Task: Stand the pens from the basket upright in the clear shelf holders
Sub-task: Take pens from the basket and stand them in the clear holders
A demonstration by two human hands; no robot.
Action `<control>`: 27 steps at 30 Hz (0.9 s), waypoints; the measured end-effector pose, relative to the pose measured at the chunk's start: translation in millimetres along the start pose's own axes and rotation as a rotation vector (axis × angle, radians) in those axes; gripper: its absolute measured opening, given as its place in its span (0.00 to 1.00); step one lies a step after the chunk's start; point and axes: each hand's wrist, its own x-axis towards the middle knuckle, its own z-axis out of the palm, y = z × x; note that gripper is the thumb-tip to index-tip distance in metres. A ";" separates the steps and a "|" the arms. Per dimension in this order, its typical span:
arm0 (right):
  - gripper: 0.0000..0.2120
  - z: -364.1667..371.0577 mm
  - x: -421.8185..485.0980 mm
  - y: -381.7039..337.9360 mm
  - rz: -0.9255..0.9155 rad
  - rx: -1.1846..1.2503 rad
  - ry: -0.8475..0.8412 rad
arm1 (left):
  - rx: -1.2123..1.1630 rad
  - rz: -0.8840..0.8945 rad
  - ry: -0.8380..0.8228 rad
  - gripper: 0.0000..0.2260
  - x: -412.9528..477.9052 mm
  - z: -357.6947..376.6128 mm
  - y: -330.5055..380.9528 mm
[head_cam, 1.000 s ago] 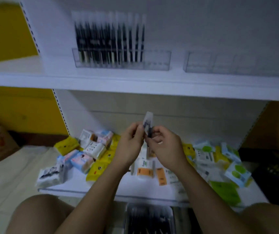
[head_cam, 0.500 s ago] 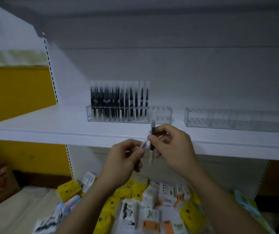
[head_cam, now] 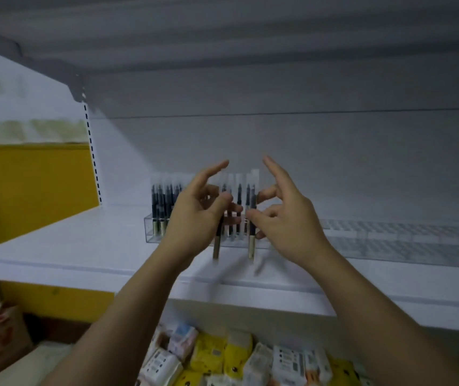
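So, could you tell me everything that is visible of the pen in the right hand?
The pen is slim, with a dark barrel, a pale beige lower end and what seems a clear cap on top. It hangs upright, pinched at mid-barrel by the right hand, in front of the clear holder and above the white shelf, not in a slot. Only that hand touches it.

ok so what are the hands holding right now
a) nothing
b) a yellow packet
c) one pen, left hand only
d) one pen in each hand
d: the left hand pinches one pen and the right hand pinches a second pen, both in front of the left holder.
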 end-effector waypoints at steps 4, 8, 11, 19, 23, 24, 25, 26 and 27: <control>0.33 -1.6 29.2 -1.6 -0.078 -0.069 0.000 | 0.215 0.093 0.044 0.18 29.1 -10.7 2.5; 0.21 2.3 57.7 -1.3 -0.176 -0.121 0.047 | 0.304 0.166 0.132 0.15 52.4 -15.5 2.8; 0.20 8.2 76.1 0.0 -0.210 -0.107 0.090 | 0.345 0.207 0.179 0.15 65.7 -14.1 -0.5; 0.19 29.4 100.3 20.2 -0.229 -0.078 0.131 | 0.434 0.280 0.229 0.16 84.2 -10.4 -24.0; 0.20 37.4 99.3 35.2 -0.223 -0.059 0.125 | 0.525 0.335 0.239 0.16 88.7 -14.5 -38.3; 0.20 38.1 98.4 38.1 -0.218 -0.053 0.122 | 0.544 0.348 0.237 0.15 89.6 -14.9 -41.2; 0.20 38.3 97.8 41.1 -0.211 -0.045 0.116 | 0.563 0.358 0.236 0.15 90.3 -15.2 -43.4; 0.20 38.4 97.1 43.9 -0.202 -0.039 0.108 | 0.576 0.366 0.236 0.15 90.7 -15.3 -45.1; 0.20 38.5 96.4 46.4 -0.194 -0.036 0.099 | 0.582 0.369 0.239 0.15 91.2 -15.4 -46.4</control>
